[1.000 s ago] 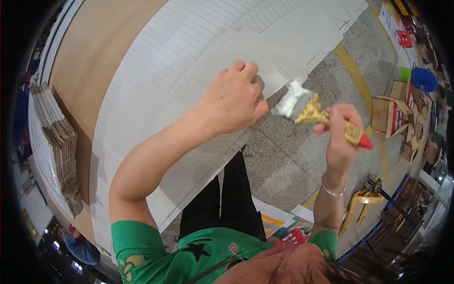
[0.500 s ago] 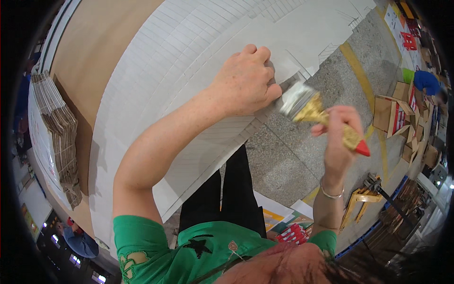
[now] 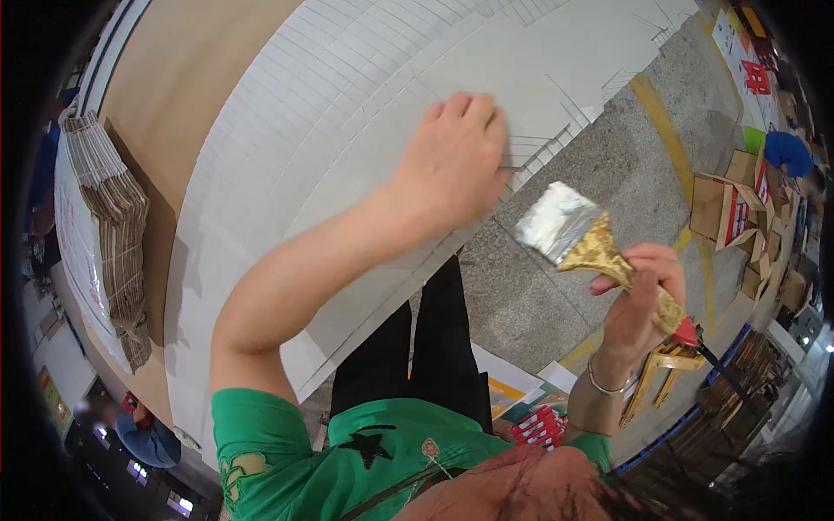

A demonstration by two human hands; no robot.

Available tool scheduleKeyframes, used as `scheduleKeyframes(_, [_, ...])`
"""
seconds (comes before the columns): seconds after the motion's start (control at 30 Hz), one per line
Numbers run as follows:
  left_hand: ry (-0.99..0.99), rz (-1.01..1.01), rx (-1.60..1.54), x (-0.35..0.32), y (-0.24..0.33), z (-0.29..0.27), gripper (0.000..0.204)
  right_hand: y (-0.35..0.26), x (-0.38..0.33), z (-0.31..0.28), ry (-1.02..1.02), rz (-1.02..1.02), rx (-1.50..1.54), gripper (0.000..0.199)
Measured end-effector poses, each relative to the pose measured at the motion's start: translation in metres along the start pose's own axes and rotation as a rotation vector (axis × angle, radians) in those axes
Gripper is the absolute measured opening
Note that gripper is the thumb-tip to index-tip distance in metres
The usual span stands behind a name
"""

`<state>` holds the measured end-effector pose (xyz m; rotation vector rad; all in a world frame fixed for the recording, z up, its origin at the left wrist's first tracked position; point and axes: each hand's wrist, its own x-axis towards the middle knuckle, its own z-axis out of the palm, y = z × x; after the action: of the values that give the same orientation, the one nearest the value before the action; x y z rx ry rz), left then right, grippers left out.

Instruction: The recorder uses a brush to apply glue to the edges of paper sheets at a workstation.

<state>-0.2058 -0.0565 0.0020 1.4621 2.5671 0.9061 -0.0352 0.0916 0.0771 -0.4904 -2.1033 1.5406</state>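
A wide paintbrush [image 3: 638,278] with a yellow, red-tipped handle is gripped in my right hand [image 3: 645,300]. Its bristles are coated white and point up and left, over the floor beyond the table edge. On the layered white sheets [image 3: 347,165], spread fanwise across the table, rests my left hand [image 3: 456,161]. Its fingers are curled down near the sheets' right edge, close to the brush but apart from it. Whether they pinch a sheet is hidden under the hand. Stepped sheet edges [image 3: 552,148] stick out beside it.
A bundle of flat cardboard [image 3: 113,234] stands on the brown tabletop [image 3: 178,87] at left. Speckled floor with yellow lines [image 3: 656,122] lies at right. Farther right are open boxes [image 3: 725,208], a person in blue [image 3: 786,154] and a yellow metal frame [image 3: 665,373]. Another person [image 3: 148,438] is at lower left.
The brush in my right hand has drawn back down and right, away from the sheet edges. My left hand has shifted slightly downward over the sheets.
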Motion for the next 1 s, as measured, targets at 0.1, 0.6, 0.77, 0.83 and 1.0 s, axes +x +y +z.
scheduleKeyframes(0.1, [-0.178,-0.216,0.134,-0.028,0.019,-0.014,0.057,-0.001,0.001,-0.002,0.008,0.006,-0.030,0.011])
scheduleKeyframes(0.6, [-0.230,-0.030,0.049,-0.038,-0.006,-0.028,0.022,-0.002,-0.012,0.043,0.021,0.160,0.015,0.006])
scheduleKeyframes(0.77, [-0.191,-0.011,0.046,-0.041,-0.008,-0.026,0.024,0.005,-0.027,0.049,-0.141,0.049,-0.239,0.006])
scheduleKeyframes(0.83, [-0.184,-0.014,0.048,-0.042,-0.008,-0.028,0.024,0.000,-0.034,0.042,-0.122,0.069,-0.147,0.006])
scheduleKeyframes(1.0, [-0.128,0.001,0.038,-0.044,-0.012,-0.019,0.025,-0.001,-0.025,0.061,0.058,0.184,-0.066,0.006])
